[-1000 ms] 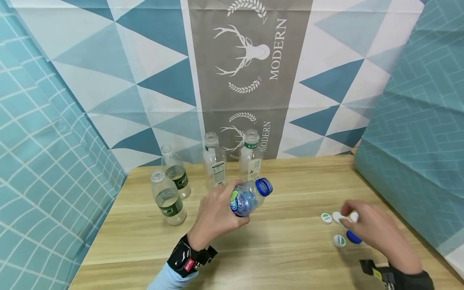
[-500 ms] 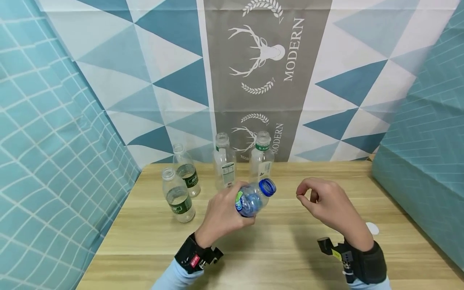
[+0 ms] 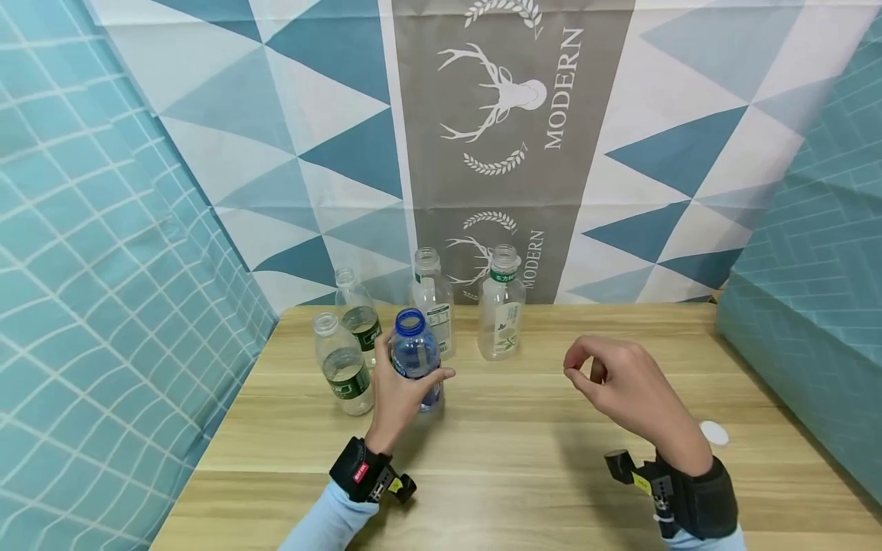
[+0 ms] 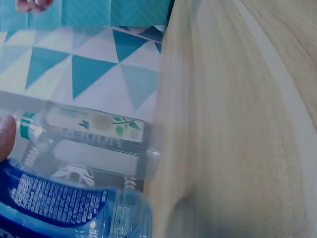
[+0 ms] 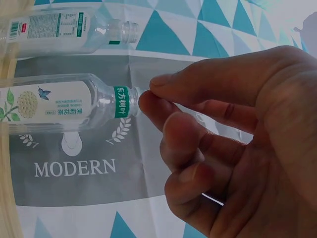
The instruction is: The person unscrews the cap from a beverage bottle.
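Note:
In the head view my left hand (image 3: 400,390) grips a blue-tinted plastic bottle (image 3: 416,346), which is upright and without a cap. The thumb lies straight across its front. The left wrist view has the bottle's blue label (image 4: 59,198) close up, with its base seemingly just above the table. My right hand (image 3: 623,383) hovers over the table with loosely curled fingers, thumb tip touching the index finger; the right wrist view (image 5: 213,129) shows nothing between them. Near the left hand stand two clear bottles with green labels, the front one (image 3: 344,375) and the rear one (image 3: 360,315).
Two taller clear bottles, left (image 3: 441,325) and right (image 3: 501,329), stand capless by the patterned back cloth (image 3: 331,153). A white cap (image 3: 714,433) lies beside my right wrist on the wooden table (image 3: 510,459). Tiled-pattern cloths close off both sides.
My left hand has moved left and turned the bottle from tilted to upright. My right hand left the caps, where it was a second ago, and has held still for the last half second.

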A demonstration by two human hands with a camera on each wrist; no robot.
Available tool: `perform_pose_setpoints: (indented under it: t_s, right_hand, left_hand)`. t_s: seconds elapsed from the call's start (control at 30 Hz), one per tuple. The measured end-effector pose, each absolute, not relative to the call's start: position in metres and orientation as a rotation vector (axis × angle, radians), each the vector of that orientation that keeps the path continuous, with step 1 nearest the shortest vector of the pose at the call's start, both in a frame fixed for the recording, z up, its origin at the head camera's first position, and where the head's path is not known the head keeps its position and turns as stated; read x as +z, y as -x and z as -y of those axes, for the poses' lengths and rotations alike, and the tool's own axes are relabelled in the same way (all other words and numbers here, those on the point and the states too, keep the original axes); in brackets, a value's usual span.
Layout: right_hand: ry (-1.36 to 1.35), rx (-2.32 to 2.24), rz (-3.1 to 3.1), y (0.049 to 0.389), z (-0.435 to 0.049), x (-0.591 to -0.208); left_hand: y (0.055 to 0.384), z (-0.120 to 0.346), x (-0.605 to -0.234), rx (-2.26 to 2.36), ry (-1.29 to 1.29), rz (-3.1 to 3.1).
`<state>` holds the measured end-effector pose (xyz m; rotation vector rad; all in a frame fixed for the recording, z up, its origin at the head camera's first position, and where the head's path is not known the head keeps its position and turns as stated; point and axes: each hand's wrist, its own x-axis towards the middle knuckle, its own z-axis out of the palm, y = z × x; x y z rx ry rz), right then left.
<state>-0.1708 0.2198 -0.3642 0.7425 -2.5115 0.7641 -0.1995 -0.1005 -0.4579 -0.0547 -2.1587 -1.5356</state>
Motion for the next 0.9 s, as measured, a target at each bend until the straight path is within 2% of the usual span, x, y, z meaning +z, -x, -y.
perform_pose_setpoints:
  t_s: [0.3,0.7,0.9]
  right_hand:
    - [-0.727,0.805,2.587,0.172,-0.213,-0.370]
    - [-0.737,0.817,2.623,0.176,-0.209,-0.371]
    - [-0.733,0.808,2.625,0.177,-0.211,-0.371]
  left_hand:
    - [0.213,0.104,-0.476,-1.519,-0.057,2.176]
    - [0.219,0.105,-0.478,-1.573,-0.053,2.128]
    - [0.213,0.100,-0.471,-1.478,0.039,2.050]
